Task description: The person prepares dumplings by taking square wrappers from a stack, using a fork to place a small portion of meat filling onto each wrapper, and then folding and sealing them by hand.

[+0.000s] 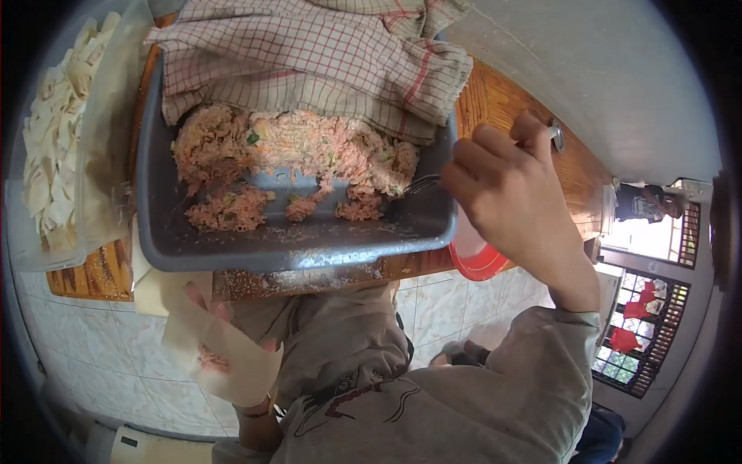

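Observation:
In my left hand (220,309) rests a thin pale dough wrapper (232,371), draped over the palm with a small dab of pink filling on it; only some fingertips show past its edge. My right hand (502,174) is closed around a metal fork (421,184). Its tines reach into the right side of a grey plastic tub (301,259), close to the filling. That filling (301,147) is a pink minced mix with green and orange bits, heaped at the back with loose clumps nearer me. A checked cloth (309,54) covers the tub's far part.
At left, a clear plastic container (100,155) holds many folded pale dumplings (58,147). More wrappers (174,290) hang at the front edge of the wooden table (495,93). Beside the tub's right corner sits a red-rimmed dish (479,263). Another person (603,433) is partly visible at lower right.

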`<action>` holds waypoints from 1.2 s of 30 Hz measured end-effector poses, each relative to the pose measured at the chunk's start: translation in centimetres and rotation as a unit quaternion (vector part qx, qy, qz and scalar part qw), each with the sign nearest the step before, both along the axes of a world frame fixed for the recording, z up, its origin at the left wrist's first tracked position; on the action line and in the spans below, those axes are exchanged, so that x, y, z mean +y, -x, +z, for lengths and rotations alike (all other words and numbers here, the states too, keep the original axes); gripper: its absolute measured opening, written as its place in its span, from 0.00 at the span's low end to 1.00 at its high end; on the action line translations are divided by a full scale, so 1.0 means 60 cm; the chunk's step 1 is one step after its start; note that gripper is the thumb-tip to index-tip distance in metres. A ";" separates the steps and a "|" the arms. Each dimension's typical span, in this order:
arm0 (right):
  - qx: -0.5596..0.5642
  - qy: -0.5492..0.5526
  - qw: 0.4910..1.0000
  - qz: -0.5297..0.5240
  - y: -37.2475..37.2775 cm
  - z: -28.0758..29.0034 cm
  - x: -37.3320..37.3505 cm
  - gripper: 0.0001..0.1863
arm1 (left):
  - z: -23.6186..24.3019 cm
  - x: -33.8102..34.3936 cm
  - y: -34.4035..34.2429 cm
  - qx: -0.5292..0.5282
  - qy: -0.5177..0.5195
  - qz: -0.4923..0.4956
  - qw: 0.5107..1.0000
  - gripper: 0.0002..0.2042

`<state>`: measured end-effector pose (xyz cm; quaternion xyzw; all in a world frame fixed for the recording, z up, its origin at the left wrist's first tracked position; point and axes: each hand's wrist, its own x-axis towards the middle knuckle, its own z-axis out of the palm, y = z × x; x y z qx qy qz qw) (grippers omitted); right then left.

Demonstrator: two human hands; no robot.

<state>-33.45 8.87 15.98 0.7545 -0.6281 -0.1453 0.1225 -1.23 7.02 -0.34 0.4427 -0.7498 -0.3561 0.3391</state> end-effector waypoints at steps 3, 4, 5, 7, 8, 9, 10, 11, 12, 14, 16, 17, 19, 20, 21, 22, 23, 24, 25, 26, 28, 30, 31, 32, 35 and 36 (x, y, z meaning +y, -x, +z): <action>0.019 -0.025 0.999 0.032 -0.010 -0.022 -0.010 0.04 | -0.009 -0.014 -0.017 -0.107 0.080 -0.038 0.990 0.33; 0.023 -0.030 0.999 0.039 -0.013 -0.030 -0.011 0.03 | -0.012 -0.010 -0.016 -0.048 0.024 -0.038 0.998 0.32; 0.033 -0.039 0.998 0.043 -0.013 -0.038 -0.012 0.03 | -0.017 -0.005 -0.015 0.010 -0.033 -0.038 0.999 0.32; 0.055 -0.048 0.996 0.051 -0.012 -0.052 -0.011 0.03 | -0.015 0.003 -0.017 0.016 -0.125 -0.023 0.992 0.31; 0.045 -0.051 0.995 0.073 -0.010 -0.067 -0.007 0.03 | -0.010 0.010 -0.024 -0.037 -0.163 -0.010 0.986 0.31; 0.040 -0.051 0.993 0.094 -0.007 -0.080 -0.004 0.03 | -0.011 0.012 -0.023 -0.060 -0.165 -0.005 0.984 0.31; 0.035 -0.052 0.992 0.114 -0.002 -0.084 -0.002 0.04 | -0.011 0.014 -0.023 -0.084 -0.169 0.000 0.982 0.31; 0.002 -0.071 0.992 0.104 0.005 -0.077 -0.003 0.04 | -0.020 0.017 -0.018 -0.081 -0.139 -0.001 0.987 0.31; -0.033 -0.086 0.991 0.098 0.016 -0.069 -0.012 0.04 | -0.019 0.015 -0.014 -0.009 -0.152 -0.020 0.988 0.31; -0.123 -0.087 0.986 0.075 0.031 -0.035 -0.028 0.05 | -0.013 0.005 -0.007 0.207 -0.225 -0.088 0.948 0.31; -0.082 -0.036 0.995 0.047 0.034 -0.005 -0.022 0.05 | 0.006 -0.009 -0.001 0.470 -0.322 -0.174 0.803 0.32; -0.062 -0.010 0.997 0.034 0.034 0.004 -0.019 0.05 | 0.010 -0.012 0.001 0.524 -0.345 -0.182 0.757 0.31; -0.023 0.006 0.999 0.033 0.031 0.004 -0.007 0.04 | 0.012 -0.004 -0.006 0.506 -0.369 -0.129 0.769 0.30; -0.010 0.017 0.999 0.041 0.026 -0.002 -0.005 0.04 | 0.010 0.000 -0.008 0.466 -0.371 -0.084 0.799 0.30; 0.000 0.027 0.998 0.049 0.019 -0.011 -0.003 0.04 | 0.009 0.005 -0.014 0.421 -0.370 -0.042 0.827 0.30; 0.015 0.024 0.998 0.056 0.012 -0.020 -0.001 0.03 | 0.005 0.009 -0.017 0.382 -0.360 -0.015 0.851 0.29; 0.029 0.020 0.997 0.063 0.003 -0.030 -0.001 0.03 | 0.001 0.011 -0.018 0.348 -0.349 0.008 0.870 0.29; 0.046 0.017 0.996 0.069 -0.003 -0.037 -0.001 0.03 | -0.001 0.013 -0.020 0.322 -0.341 0.023 0.883 0.28; 0.054 0.016 0.995 0.080 -0.008 -0.046 -0.002 0.03 | -0.003 0.012 -0.021 0.305 -0.333 0.025 0.892 0.28; 0.063 0.016 0.994 0.090 -0.011 -0.055 -0.003 0.03 | -0.006 0.010 -0.023 0.296 -0.326 0.022 0.898 0.27; 0.063 -0.018 0.993 0.096 -0.010 -0.067 -0.006 0.04 | -0.008 0.006 -0.030 0.318 -0.313 -0.023 0.895 0.27; 0.002 -0.062 0.993 0.098 0.017 -0.054 -0.020 0.04 | -0.013 -0.001 -0.033 0.446 -0.297 -0.155 0.830 0.27; -0.029 -0.082 0.991 0.104 0.030 -0.047 -0.029 0.04 | -0.008 -0.006 -0.031 0.518 -0.296 -0.233 0.768 0.27; -0.089 -0.077 0.989 0.092 0.039 -0.035 -0.033 0.04 | 0.003 -0.006 -0.015 0.605 -0.344 -0.250 0.673 0.28; -0.257 -0.081 0.962 0.040 0.064 0.014 -0.025 0.03 | 0.035 -0.014 0.001 0.671 -0.410 -0.249 0.566 0.29; -0.310 -0.085 0.947 0.016 0.069 0.028 -0.018 0.04 | 0.045 -0.017 0.003 0.664 -0.421 -0.243 0.568 0.30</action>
